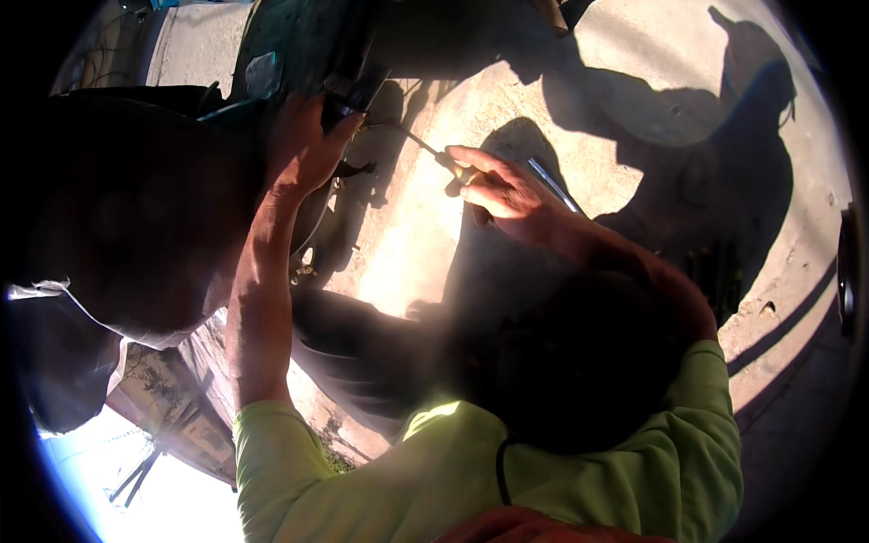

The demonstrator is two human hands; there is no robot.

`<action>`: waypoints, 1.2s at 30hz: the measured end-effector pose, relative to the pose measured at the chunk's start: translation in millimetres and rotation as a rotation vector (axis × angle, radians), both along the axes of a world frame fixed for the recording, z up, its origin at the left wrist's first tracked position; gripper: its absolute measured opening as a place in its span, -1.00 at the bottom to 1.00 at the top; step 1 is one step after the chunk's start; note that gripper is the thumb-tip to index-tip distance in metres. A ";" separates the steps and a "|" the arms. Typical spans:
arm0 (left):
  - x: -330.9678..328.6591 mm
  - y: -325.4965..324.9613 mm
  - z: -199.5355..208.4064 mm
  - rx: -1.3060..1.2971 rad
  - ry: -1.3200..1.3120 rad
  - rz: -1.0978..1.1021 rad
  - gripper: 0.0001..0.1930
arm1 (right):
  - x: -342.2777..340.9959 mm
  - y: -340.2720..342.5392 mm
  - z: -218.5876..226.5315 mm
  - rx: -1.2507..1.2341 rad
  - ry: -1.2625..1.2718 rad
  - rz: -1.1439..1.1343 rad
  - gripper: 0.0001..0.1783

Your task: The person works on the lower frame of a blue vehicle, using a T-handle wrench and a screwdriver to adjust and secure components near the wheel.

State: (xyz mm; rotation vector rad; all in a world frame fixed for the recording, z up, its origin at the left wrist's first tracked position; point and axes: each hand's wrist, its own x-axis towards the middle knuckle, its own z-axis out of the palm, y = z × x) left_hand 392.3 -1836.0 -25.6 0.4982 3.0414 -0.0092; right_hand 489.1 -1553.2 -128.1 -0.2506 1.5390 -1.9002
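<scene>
My right hand point(505, 192) is closed round the stubby yellowish handle of what looks like a screwdriver point(444, 161), index finger stretched along it. Its thin shaft points up and left toward the dark machine. At the machine's side, my left hand point(308, 145) grips a dark part point(340, 101), with the thumb on the near side. Deep shade hides the exact shape of that part and most of the fingers. The tool's tip is hard to make out near the machine's edge.
A shiny metal rod point(554, 185) lies on the sunlit concrete ground point(407, 231), close to my right wrist. A large dark body point(136, 199) fills the left side. A small dark lever point(355, 168) sticks out below my left hand. Strong shadows cross the ground.
</scene>
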 end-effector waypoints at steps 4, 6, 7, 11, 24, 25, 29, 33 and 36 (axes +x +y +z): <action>-1.0 -0.7 8.4 0.027 -0.026 0.013 -0.46 | -3.3 -14.2 24.0 0.063 -0.029 -0.048 -0.36; -2.8 -2.2 9.0 0.018 -0.047 0.014 -0.46 | -2.1 -19.3 25.5 0.038 -0.086 -0.057 -0.36; -3.7 -4.6 7.5 0.006 -0.043 0.003 -0.45 | -2.1 -21.8 26.0 0.023 -0.113 -0.062 -0.35; -1.2 -8.9 2.4 -0.094 -0.037 -0.031 -0.37 | 0.5 -28.8 24.1 -0.020 -0.152 -0.101 -0.34; 10.8 -0.9 -13.0 -0.183 0.110 -0.009 -0.33 | 7.9 -30.6 23.6 -0.027 -0.223 -0.112 -0.34; 11.3 0.0 -13.6 -0.182 0.109 -0.013 -0.34 | 8.1 -30.0 25.9 -0.020 -0.227 -0.113 -0.34; 11.4 0.5 -18.4 -0.159 0.131 -0.049 -0.41 | 7.4 -30.5 13.9 -0.026 -0.189 -0.112 -0.36; 10.2 -1.6 -19.4 -0.145 0.150 -0.063 -0.43 | 7.9 -34.2 22.9 -0.027 -0.204 -0.150 -0.37; 12.0 1.4 -16.2 -0.158 0.157 -0.080 -0.47 | 8.4 -36.3 18.0 -0.038 -0.198 -0.162 -0.37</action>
